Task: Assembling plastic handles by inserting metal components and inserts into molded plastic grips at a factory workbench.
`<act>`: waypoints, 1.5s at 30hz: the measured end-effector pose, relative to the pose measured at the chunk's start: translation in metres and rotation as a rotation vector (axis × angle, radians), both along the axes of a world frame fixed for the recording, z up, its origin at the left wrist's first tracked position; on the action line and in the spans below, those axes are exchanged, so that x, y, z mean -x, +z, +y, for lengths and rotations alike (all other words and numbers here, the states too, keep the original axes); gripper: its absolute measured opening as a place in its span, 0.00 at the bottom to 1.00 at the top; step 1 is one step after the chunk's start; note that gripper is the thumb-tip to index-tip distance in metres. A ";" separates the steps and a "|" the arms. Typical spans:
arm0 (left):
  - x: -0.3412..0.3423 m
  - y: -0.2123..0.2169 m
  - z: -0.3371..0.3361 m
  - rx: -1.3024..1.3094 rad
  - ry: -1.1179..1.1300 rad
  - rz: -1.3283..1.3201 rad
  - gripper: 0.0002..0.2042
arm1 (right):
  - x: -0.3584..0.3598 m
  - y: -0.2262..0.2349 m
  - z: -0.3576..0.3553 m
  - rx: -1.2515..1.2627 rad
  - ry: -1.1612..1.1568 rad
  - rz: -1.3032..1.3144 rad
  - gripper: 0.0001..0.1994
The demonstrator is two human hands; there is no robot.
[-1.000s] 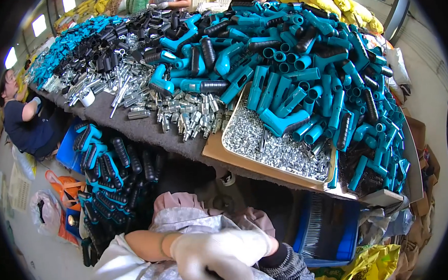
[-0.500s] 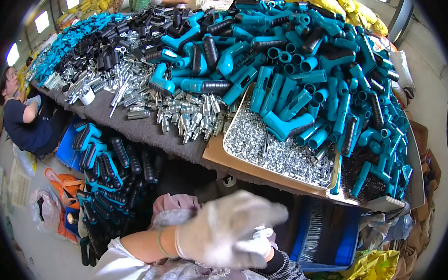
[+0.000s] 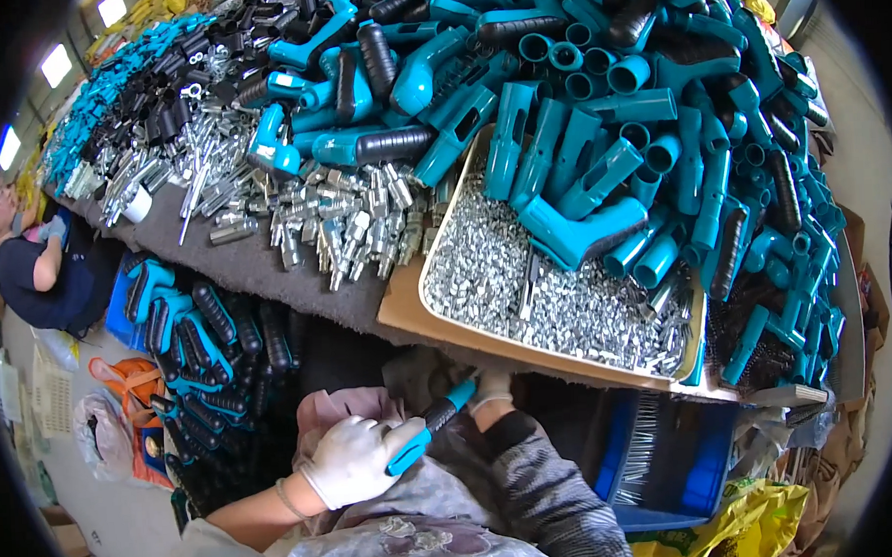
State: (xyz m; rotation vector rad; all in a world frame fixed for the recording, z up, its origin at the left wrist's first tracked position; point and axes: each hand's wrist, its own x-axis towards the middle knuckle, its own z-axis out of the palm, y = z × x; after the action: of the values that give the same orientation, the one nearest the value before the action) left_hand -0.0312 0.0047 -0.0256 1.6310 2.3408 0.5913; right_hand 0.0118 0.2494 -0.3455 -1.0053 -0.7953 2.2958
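Note:
My left hand (image 3: 353, 464), in a whitish glove, is closed around a teal-and-black tool handle (image 3: 440, 412) in front of my lap. The handle slants up and to the right, its teal far end close to my right hand. My right hand (image 3: 492, 388) is low beneath the table's front edge; its fingers are hidden, so I cannot tell whether they hold anything. Above it, on the table, stands a shallow tray (image 3: 529, 351) of small silvery metal pieces. Several teal pistol-shaped housings (image 3: 588, 234) lean into that tray from a big heap.
Silvery metal fittings (image 3: 349, 223) lie along the grey table edge (image 3: 256, 267). At lower left sits a pile of teal-and-black handles (image 3: 205, 339). A blue bin (image 3: 699, 477) with thin metal rods is at lower right. A co-worker (image 3: 42, 266) sits at far left.
My hands were together and blurred over my lap; now they are apart. The left shows a handle in its grip, and the right has moved forward under the table edge. The view has shifted.

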 end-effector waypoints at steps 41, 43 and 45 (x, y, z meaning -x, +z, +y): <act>-0.016 -0.113 0.071 0.345 0.220 -0.338 0.24 | 0.044 0.039 -0.012 -1.002 0.711 -0.294 0.21; -0.011 -0.117 0.076 0.309 0.267 -0.335 0.24 | 0.032 0.040 -0.006 -1.057 0.713 -0.331 0.21; -0.017 -0.122 0.078 0.292 0.300 -0.335 0.24 | 0.018 0.050 -0.013 -1.101 0.740 -0.360 0.22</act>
State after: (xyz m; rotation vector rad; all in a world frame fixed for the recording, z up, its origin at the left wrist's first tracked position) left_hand -0.0138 0.0827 -0.1477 0.9813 2.2986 0.5018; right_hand -0.0058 0.2365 -0.2953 -0.6029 -2.5139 1.6153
